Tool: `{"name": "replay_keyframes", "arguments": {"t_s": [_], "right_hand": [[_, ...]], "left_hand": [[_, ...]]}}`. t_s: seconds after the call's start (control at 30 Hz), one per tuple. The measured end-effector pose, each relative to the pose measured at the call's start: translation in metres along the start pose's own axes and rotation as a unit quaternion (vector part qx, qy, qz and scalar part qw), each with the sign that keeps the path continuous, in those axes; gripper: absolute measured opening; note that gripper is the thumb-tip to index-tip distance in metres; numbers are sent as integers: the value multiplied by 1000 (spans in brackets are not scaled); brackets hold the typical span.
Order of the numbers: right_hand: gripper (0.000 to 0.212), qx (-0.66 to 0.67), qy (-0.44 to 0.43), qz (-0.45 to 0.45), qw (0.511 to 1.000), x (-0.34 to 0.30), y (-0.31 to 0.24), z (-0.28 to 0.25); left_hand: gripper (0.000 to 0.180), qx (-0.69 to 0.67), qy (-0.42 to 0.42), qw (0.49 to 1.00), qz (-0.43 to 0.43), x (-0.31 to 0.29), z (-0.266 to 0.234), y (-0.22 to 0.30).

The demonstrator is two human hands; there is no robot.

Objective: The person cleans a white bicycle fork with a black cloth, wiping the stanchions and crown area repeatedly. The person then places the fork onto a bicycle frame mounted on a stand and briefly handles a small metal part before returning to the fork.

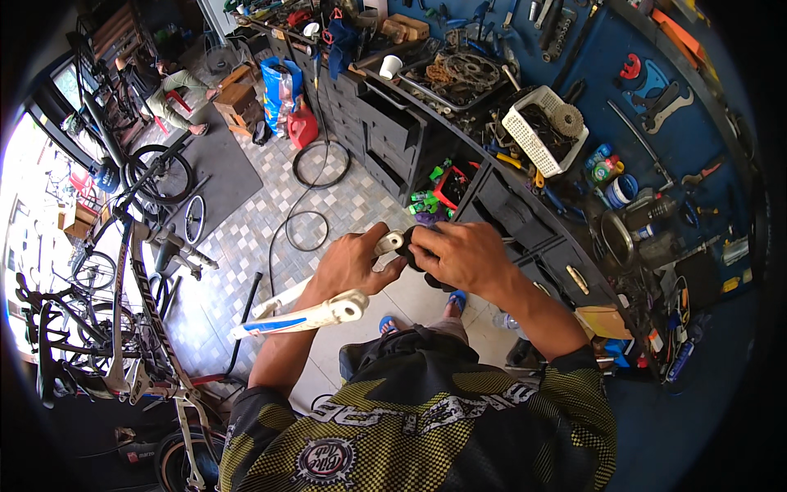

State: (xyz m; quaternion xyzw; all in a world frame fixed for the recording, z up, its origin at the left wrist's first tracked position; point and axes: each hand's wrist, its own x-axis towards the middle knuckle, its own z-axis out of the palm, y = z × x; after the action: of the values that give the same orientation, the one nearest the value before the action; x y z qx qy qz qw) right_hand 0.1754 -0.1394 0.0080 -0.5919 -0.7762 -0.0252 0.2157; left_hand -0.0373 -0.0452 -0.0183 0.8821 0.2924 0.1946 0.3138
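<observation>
A: Where did the white part (316, 315) lie from the hands?

B: Its long axis ran from lower left up toward the right; one prong crossed over the left forearm (283, 358), and the other reached its holed tip (389, 243) out between the hands; the left hand (361, 261) was the nearer, right at that tip.

A: And the grips?

B: The left fingers were curled closed about the prong; the right hand (461, 254) pinched a black pad (409, 255) just beside the tip; whether the two touched, or what the pad was made of, one could not tell.

A: Any writing?

B: Pale lettering crossed the shirt (492, 447), with a round badge (325, 461) toward its left; the white part showed a blue stripe; any print there was too small to read.
</observation>
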Motion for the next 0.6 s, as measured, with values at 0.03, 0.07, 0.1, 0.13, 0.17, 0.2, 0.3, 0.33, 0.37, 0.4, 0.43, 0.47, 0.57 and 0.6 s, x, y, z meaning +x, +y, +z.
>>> {"name": "replay_keyframes", "arguments": {"t_s": [0.03,0.07,0.1,0.13,0.17,0.2,0.3,0.33,0.37,0.4,0.43,0.47,0.57,0.6], "right_hand": [[16,-1,-18,-2,1000,-2,-1,0],[17,2,-9,-4,1000,-3,-2,0],[17,2,-11,-5,1000,-4,-3,1],[17,-2,-16,-4,1000,-4,-4,1],[17,2,-16,-3,1000,-5,-5,0],[17,1,-19,0,1000,-5,-5,0],[18,-2,-29,12,1000,-5,-5,-2],[18,-3,-39,13,999,-6,-5,-1],[18,1,-36,18,999,-7,-5,-1],[19,5,-38,22,999,-8,-4,1],[19,8,-40,25,999,-8,-3,2],[18,16,-40,26,999,-9,-2,5],[18,18,-30,34,999,-8,6,13],[17,6,-20,38,999,-7,12,15]], "left_hand": [[33,2,-2,1000,6,0,0,-2],[34,17,-1,1000,1,-1,1,-4],[35,36,3,999,-6,0,3,-6],[37,63,-2,998,-21,0,5,-7],[37,63,13,998,-12,0,7,-8],[38,69,19,997,-11,0,8,-9],[39,109,29,994,-7,-2,12,-9],[40,132,32,991,-5,-3,13,-9],[40,135,34,990,-9,-3,14,-9],[41,146,36,989,-10,-3,14,-9],[41,167,32,985,-18,-3,15,-9],[42,159,41,986,-13,-3,14,-8],[45,163,39,986,-14,-2,10,-5],[48,161,33,986,-17,-2,6,-4]]}}
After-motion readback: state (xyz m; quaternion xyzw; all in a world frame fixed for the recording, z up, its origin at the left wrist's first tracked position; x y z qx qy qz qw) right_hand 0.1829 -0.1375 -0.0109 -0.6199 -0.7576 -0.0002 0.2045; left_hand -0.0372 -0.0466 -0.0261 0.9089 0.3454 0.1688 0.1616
